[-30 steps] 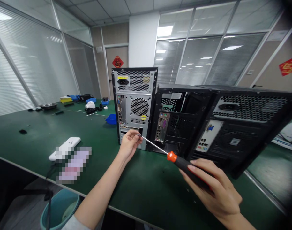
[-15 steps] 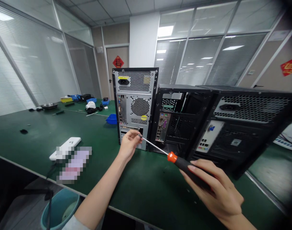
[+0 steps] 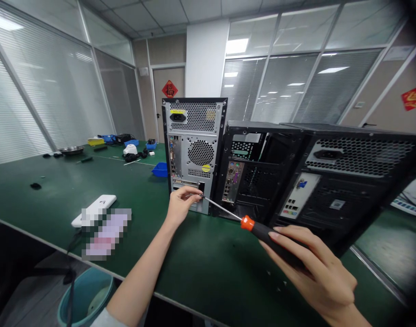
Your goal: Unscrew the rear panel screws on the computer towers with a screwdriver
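My right hand [image 3: 317, 263] is closed around the black handle of a screwdriver [image 3: 248, 223] with an orange collar. Its shaft slants up and left to the fingertips of my left hand [image 3: 181, 203]. Those fingers are pinched together at the screwdriver's tip; whatever small piece they hold there is too small to make out. Just behind my left hand stands a grey-backed computer tower [image 3: 199, 156], its lower slot area partly hidden by my fingers. Beside it are a black computer case [image 3: 258, 177] and another black case [image 3: 359, 181], their rear panels facing me.
On the green table [image 3: 132, 190] lie a white power bank [image 3: 102, 204] and a blurred-out flat item [image 3: 107, 236]. A blue bin [image 3: 159, 170] sits left of the grey tower. Below the front edge stands a teal bucket [image 3: 69, 297]. Farther back are a metal bowl [image 3: 71, 150] and a yellow tray [image 3: 96, 141].
My left hand has shifted slightly down and left, its fingers still at the screwdriver tip. The screwdriver and my right hand have moved a little to the right in view.
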`<action>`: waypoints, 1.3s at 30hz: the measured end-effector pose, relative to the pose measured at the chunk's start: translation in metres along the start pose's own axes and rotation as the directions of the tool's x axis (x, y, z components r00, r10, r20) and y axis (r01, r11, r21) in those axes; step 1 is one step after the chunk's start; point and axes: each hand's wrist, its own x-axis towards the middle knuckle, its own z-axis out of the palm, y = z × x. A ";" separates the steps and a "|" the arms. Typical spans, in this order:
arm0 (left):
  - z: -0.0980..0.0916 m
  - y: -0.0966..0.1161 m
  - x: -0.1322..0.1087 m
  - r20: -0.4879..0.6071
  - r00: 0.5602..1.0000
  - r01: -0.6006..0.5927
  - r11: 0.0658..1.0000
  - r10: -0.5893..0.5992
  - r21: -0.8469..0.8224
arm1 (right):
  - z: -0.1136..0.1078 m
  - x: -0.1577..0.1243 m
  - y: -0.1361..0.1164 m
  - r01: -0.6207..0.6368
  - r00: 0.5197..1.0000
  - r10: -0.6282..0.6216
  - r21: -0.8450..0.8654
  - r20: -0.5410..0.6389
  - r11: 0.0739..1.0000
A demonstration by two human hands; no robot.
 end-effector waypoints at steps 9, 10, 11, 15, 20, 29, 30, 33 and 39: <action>-0.001 0.005 -0.003 0.059 0.986 -0.162 0.975 0.155 0.154 | -0.009 0.007 -0.005 -0.056 0.998 0.056 0.001 0.028 0.998; 0.000 0.005 -0.004 0.056 0.986 -0.167 0.975 0.160 0.150 | -0.009 0.008 -0.006 -0.066 0.998 0.065 0.008 0.018 0.998; 0.000 0.004 -0.004 0.052 0.985 -0.171 0.975 0.165 0.144 | -0.008 0.009 -0.006 -0.076 0.997 0.076 0.018 0.006 0.997; -0.004 0.003 -0.002 0.030 0.974 -0.228 0.963 0.226 0.141 | -0.010 0.017 -0.002 -0.201 0.979 0.197 0.082 0.050 0.976; -0.013 0.005 0.004 -0.045 0.943 -0.325 0.942 0.329 0.088 | -0.016 0.031 0.002 -0.459 0.843 0.347 0.212 0.410 0.863; -0.008 0.000 0.005 -0.042 0.947 -0.322 0.946 0.320 -0.047 | -0.009 0.039 -0.019 -0.348 0.923 0.385 0.421 -0.004 0.838; -0.007 -0.001 0.005 -0.041 0.951 -0.310 0.949 0.308 -0.065 | -0.007 0.040 -0.020 -0.306 0.932 0.359 0.438 -0.041 0.845; -0.005 -0.004 0.006 -0.039 0.961 -0.277 0.955 0.274 -0.108 | -0.002 0.042 -0.021 -0.180 0.958 0.267 0.502 -0.107 0.846; -0.001 0.000 0.008 -0.051 0.979 -0.204 0.971 0.199 -0.123 | 0.003 0.041 -0.020 0.012 0.982 0.081 0.486 -0.169 0.874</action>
